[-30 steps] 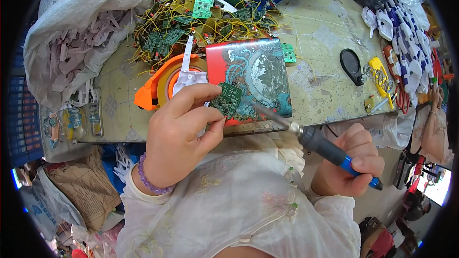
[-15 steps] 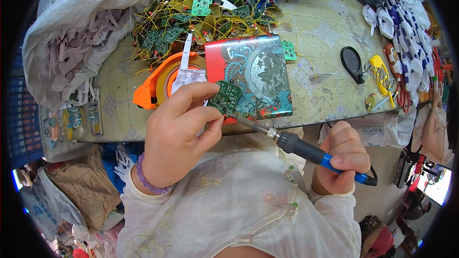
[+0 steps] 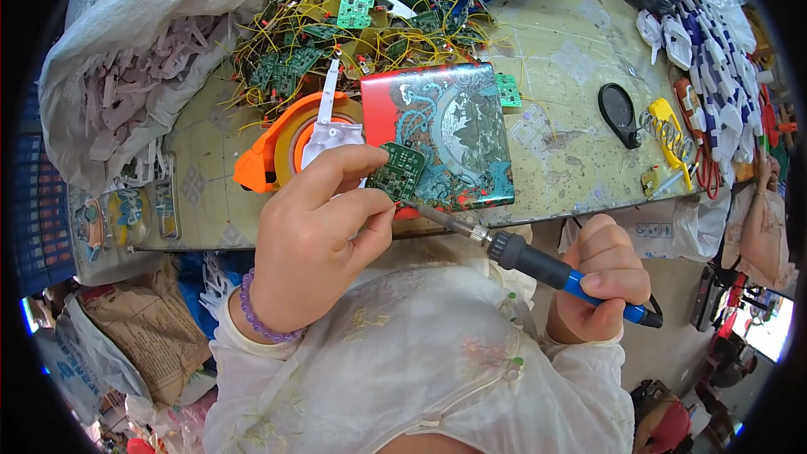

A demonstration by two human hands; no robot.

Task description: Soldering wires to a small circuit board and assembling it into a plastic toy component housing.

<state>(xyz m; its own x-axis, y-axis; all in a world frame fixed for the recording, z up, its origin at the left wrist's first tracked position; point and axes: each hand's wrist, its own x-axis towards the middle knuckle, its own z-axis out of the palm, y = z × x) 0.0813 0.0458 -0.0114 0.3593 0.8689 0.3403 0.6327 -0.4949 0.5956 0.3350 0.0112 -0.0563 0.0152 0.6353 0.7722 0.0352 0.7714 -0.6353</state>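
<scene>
Between its thumb and fingers my left hand [image 3: 324,223] pinches a small green circuit board [image 3: 398,172], tilted above the near left part of a red and teal patterned box [image 3: 458,130]. My right hand [image 3: 607,277] is closed round the blue handle end of a soldering iron [image 3: 534,261]. The iron's tip points left and meets the board's lower edge, close to my left fingertips; whether it touches a joint is too small to tell. Beside my left hand, a white plastic casing [image 3: 330,130] lies over an orange tape dispenser [image 3: 259,160].
A heap of circuit boards with yellow wires [image 3: 290,67] covers the back of the table. White plastic parts fill a sack [image 3: 63,76] at the left. To the right lie a black-rimmed lens [image 3: 619,112], a yellow iron stand with a coil [image 3: 670,134] and a stack of white-and-purple pieces [image 3: 714,67].
Almost nothing differs. My left hand and the circuit board have barely shifted, and the soldering iron stays at the board's lower edge.
</scene>
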